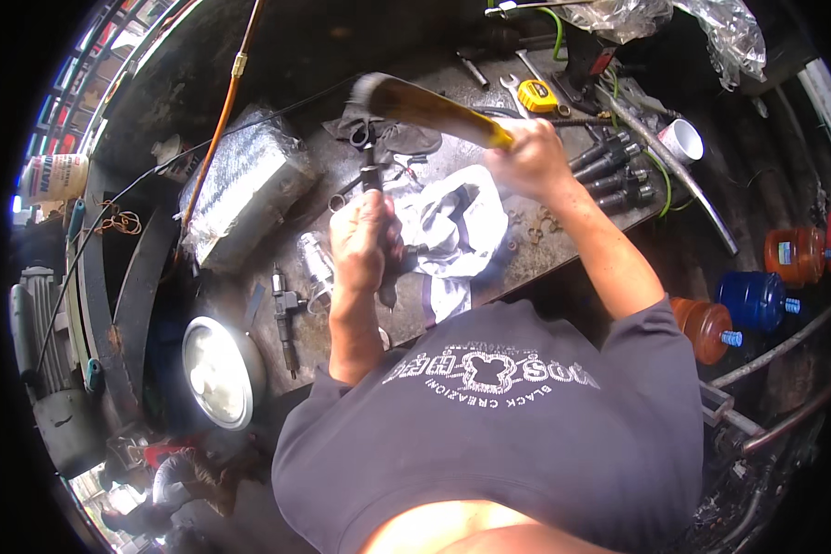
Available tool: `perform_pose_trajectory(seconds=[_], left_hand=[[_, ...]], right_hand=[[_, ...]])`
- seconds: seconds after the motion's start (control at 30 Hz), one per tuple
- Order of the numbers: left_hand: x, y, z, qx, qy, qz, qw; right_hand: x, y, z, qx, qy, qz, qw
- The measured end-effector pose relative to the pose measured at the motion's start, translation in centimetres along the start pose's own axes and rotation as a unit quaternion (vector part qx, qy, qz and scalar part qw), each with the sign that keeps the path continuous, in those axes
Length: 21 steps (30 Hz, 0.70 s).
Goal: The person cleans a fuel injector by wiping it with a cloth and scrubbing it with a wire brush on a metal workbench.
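Note:
My right hand [531, 162] is closed around the yellow end of a hammer [434, 113]. The hammer's head, smeared by motion, is to the left, just above the top of the part in my left hand. My left hand [365, 242] grips a dark fuel injector [370, 174] upright over the bench; my fingers hide its middle. A ring-shaped piece [362, 136] shows at its upper end. Beside that hand lies a crumpled white cloth [462, 226]. Another injector [284, 319] rests on the bench to the left, near a clear plastic container [316, 260].
A plastic-wrapped block [249, 189] sits at the bench's left. Farther back are a yellow tape measure [536, 96] and a wrench [513, 92]. Several dark injectors [609, 171] lie at right, near a white cup [681, 141]. A round white lid [220, 372] is lower left.

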<state>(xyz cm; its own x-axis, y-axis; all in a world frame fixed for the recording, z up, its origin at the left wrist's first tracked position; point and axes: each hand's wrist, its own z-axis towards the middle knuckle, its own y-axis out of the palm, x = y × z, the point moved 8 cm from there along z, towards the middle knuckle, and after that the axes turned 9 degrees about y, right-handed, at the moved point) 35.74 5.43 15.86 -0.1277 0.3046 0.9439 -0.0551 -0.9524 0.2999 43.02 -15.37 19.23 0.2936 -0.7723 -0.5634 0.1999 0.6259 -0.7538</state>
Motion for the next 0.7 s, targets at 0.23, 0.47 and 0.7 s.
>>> perform_pose_trajectory(seconds=[0.23,0.47,0.7], left_hand=[[-0.7,1.8,-1.0,-0.026,-0.047,-0.040,0.998],[-1.0,2.0,-0.8,-0.039,-0.040,-0.025,0.998],[-0.2,1.4,-0.7,-0.035,-0.005,-0.032,0.999]], right_hand=[[4.8,3.6,-1.3,-0.119,0.118,-0.100,0.981],[-2.2,3.1,-2.1,-0.133,-0.036,-0.007,0.990],[1.5,1.2,-1.5,-0.086,0.048,-0.004,0.995]])
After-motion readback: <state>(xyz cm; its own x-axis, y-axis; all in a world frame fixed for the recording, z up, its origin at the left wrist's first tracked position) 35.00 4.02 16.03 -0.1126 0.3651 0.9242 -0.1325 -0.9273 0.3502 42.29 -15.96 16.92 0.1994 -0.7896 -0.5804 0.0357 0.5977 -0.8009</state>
